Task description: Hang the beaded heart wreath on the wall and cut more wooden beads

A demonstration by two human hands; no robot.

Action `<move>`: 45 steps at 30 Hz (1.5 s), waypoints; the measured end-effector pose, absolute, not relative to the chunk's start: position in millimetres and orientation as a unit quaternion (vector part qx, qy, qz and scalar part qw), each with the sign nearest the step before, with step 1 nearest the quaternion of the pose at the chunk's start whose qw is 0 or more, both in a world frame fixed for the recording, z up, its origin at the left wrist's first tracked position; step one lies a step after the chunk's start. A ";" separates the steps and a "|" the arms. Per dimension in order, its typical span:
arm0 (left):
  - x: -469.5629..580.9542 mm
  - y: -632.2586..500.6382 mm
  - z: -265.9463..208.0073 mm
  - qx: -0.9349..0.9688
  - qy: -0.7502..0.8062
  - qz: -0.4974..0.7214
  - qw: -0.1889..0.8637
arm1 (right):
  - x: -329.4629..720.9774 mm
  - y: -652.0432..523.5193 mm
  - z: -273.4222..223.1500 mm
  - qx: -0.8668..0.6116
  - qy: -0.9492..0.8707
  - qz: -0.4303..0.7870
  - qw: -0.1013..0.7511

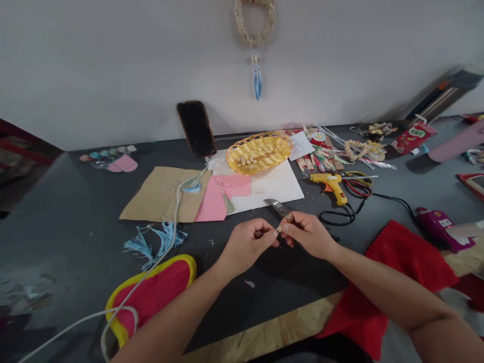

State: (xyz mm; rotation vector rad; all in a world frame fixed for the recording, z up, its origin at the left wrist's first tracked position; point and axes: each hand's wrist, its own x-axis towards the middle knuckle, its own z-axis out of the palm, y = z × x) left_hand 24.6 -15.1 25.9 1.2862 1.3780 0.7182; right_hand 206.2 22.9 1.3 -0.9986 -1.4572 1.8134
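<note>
My left hand (249, 247) and my right hand (308, 234) meet over the dark table, with thumb and fingers of each pinched around a tiny cream-coloured piece (279, 229). Its exact kind is too small to make out. A small knife (278, 206) with a curved metal blade sticks out from my right hand, its brownish handle partly hidden by the fingers. Just beyond the hands, a yellow woven basket (242, 169) holds several small cream pieces (247, 161) and stands on a white board (282, 189).
Left lie brown card (162, 191), pink paper (209, 206), blue tassels (162, 239) and a white cable (176, 217). A phone (196, 128) leans against the wall. Right are a yellow glue gun (330, 186), its black cord and red cloth (408, 257). A beaded ring (255, 40) hangs above.
</note>
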 end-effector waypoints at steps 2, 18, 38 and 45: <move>25.4 -15.8 26.8 0.525 0.576 0.305 0.547 | 206.0 23.1 0.9 -0.375 -0.544 0.684 0.309; 25.8 -11.6 24.4 0.480 0.580 0.331 0.569 | 219.6 30.5 13.7 -0.381 -0.626 0.616 0.289; 25.0 -10.7 22.1 0.488 0.577 0.327 0.567 | 256.6 -14.3 14.4 -0.239 -0.942 0.221 -0.079; 24.1 -10.2 23.0 0.496 0.569 0.348 0.556 | 221.7 5.4 10.1 -0.345 -0.812 0.356 0.309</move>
